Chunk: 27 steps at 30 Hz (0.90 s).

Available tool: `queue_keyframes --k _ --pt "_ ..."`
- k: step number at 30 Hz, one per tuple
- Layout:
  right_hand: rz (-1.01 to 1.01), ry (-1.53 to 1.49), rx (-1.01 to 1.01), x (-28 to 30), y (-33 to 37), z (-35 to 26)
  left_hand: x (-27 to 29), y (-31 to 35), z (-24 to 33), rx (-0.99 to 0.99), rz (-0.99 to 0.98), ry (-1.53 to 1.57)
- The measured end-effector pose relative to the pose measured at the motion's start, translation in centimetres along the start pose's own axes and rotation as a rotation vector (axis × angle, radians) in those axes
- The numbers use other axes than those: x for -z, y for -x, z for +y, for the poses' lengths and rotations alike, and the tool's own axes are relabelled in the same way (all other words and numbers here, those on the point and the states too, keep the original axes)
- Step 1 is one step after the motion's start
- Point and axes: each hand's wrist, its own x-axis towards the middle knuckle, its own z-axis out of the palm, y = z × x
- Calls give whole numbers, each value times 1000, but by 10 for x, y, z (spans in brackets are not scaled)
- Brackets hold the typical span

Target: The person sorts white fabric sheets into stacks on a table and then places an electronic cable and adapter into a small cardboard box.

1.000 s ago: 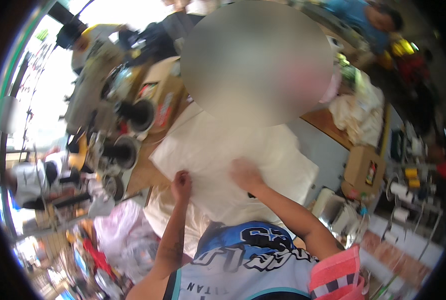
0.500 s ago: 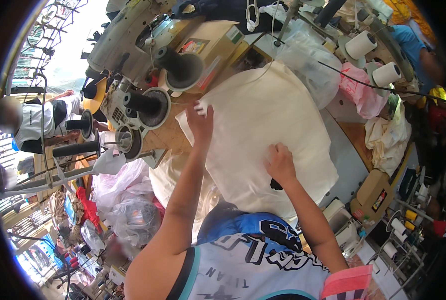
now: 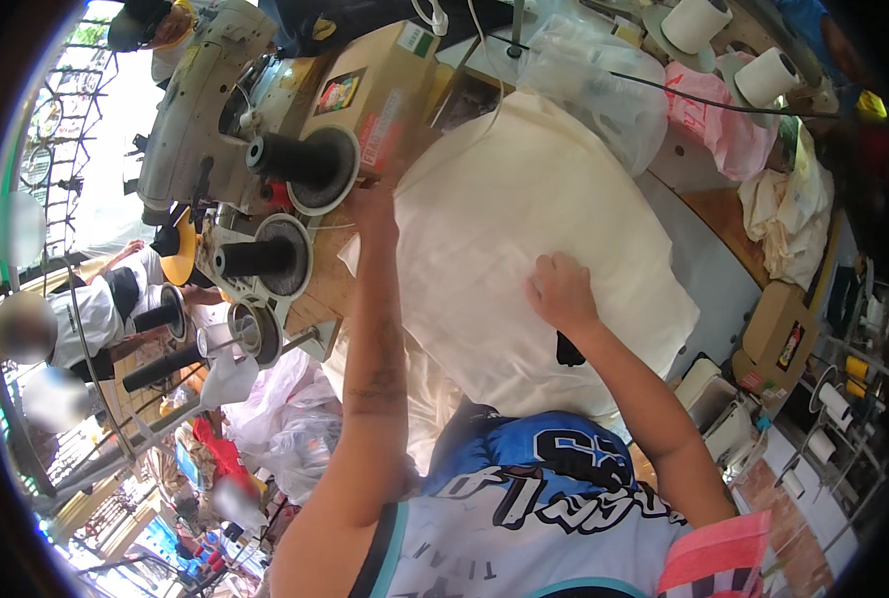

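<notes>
A wide piece of cream fabric [image 3: 524, 189] lies spread over the work table, with loose folds hanging at its near left. My right hand [image 3: 564, 292] rests on the middle of the fabric, its fingers curled and closed; whatever they may hold is hidden. A small black thing [image 3: 570, 349] shows beside that wrist. My left hand [image 3: 372, 204] reaches past the fabric's left edge, close to a black thread cone [image 3: 300, 159] and the cardboard box [image 3: 369, 100]. Its fingers are blurred, so their hold cannot be made out.
A sewing machine [image 3: 200, 110] stands at the far left, with another black thread cone [image 3: 260, 257] near it. Clear plastic bags [image 3: 604, 90] and a pink bag [image 3: 709, 120] lie at the back right, near white thread cones [image 3: 694, 22]. Other people [image 3: 95, 309] are at the left.
My left hand has moved away from the fabric's upper left edge toward the thread cone and box. My right hand stays on the fabric. The whole view has shifted and turned somewhat.
</notes>
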Motion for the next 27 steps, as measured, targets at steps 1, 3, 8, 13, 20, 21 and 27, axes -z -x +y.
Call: queue_keyframes --k 1,3,8,13,20,21,27 --pt "-25 -9 -22 0 -2 0 -1 -1 -1 -141 -31 -230" --pt "-73 -24 -59 0 -8 0 -2 -5 -4 -429 -87 -685" --pt "-34 -32 -44 -5 -9 2 -25 0 12 -509 -17 -554" --pt "-8 -22 -42 0 -7 0 -40 2 9 -202 -22 95" --pt "109 -40 -28 -9 -7 5 -40 -3 44 204 -5 349" --pt "112 -37 -34 -10 -8 5 -39 -3 46 208 10 298" --pt "25 -87 -80 -5 -9 7 -16 -11 43 37 79 -53"
